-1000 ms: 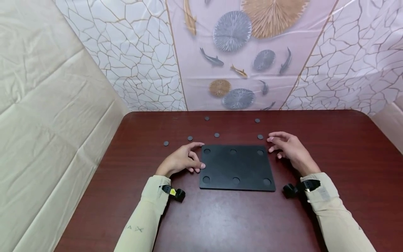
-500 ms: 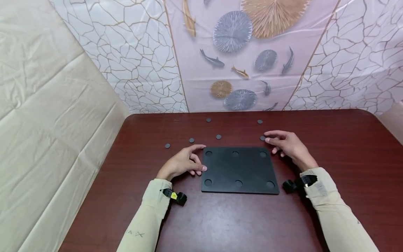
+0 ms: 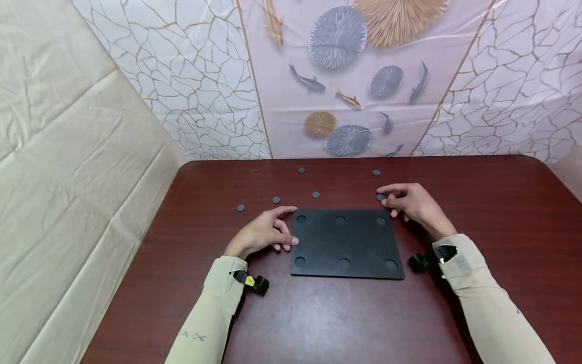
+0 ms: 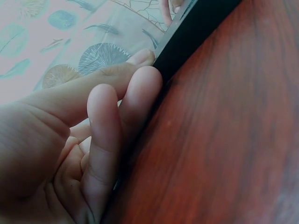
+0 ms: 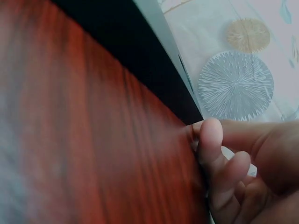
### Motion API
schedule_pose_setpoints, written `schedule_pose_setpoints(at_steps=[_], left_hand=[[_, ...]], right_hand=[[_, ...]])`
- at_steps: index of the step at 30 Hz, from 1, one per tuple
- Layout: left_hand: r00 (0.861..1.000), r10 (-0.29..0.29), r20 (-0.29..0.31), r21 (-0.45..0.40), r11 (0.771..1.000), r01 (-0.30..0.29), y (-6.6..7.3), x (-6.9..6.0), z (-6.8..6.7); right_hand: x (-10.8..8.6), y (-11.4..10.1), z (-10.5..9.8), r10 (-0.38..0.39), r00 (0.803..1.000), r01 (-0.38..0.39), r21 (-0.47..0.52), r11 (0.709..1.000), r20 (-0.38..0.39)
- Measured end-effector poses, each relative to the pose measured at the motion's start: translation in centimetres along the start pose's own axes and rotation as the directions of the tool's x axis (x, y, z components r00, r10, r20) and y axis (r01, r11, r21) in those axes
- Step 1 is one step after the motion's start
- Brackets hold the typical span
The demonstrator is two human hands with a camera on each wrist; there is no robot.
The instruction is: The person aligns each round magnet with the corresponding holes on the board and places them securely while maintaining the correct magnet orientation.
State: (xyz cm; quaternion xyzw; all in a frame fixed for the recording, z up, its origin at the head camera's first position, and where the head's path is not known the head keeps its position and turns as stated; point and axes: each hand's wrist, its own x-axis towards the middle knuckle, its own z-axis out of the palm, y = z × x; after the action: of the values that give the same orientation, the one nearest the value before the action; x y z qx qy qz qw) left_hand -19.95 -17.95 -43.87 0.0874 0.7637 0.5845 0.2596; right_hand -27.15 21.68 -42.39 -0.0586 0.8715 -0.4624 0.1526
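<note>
A flat black board (image 3: 343, 242) with round recesses in two rows lies on the table, three along the far edge and three along the near edge. At its left side is my left hand (image 3: 261, 233), thumb on the edge and index finger reaching to the far left corner. My right hand (image 3: 416, 205) is beyond the far right corner, with thumb and index finger on either side of a small dark disc (image 3: 380, 197) on the table. The right wrist view hides this disc behind the fingers. In the left wrist view, thumb and fingertips meet the board's edge (image 4: 196, 32).
More small dark discs lie loose beyond the board: one (image 3: 376, 173) at the back right, one (image 3: 301, 170) at the back, one (image 3: 316, 194) nearer, and two at the left, a disc (image 3: 276, 200) and a disc (image 3: 241, 208). A patterned cloth (image 3: 350, 81) hangs behind the table.
My right hand has moved left to the near right disc, and its thumb and index finger have come to either side of it. The left hand stays at the board; the view shifts slightly.
</note>
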Motion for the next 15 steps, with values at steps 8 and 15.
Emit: schedule_pose_setpoints(at_steps=[8, 15], left_hand=[[1.0, 0.009, -0.008, 0.002, 1.0, -0.009, 0.1, 0.0, -0.2], [1.0, 0.002, 0.004, -0.004, 1.0, -0.002, 0.1, 0.2, -0.1]], right_hand=[[0.3, -0.8, 0.2, -0.023, 1.0, 0.021, -0.128, 0.992, -0.018], [-0.2, -1.5, 0.6, -0.116, 0.993, 0.106, -0.357, 0.928, -0.004]])
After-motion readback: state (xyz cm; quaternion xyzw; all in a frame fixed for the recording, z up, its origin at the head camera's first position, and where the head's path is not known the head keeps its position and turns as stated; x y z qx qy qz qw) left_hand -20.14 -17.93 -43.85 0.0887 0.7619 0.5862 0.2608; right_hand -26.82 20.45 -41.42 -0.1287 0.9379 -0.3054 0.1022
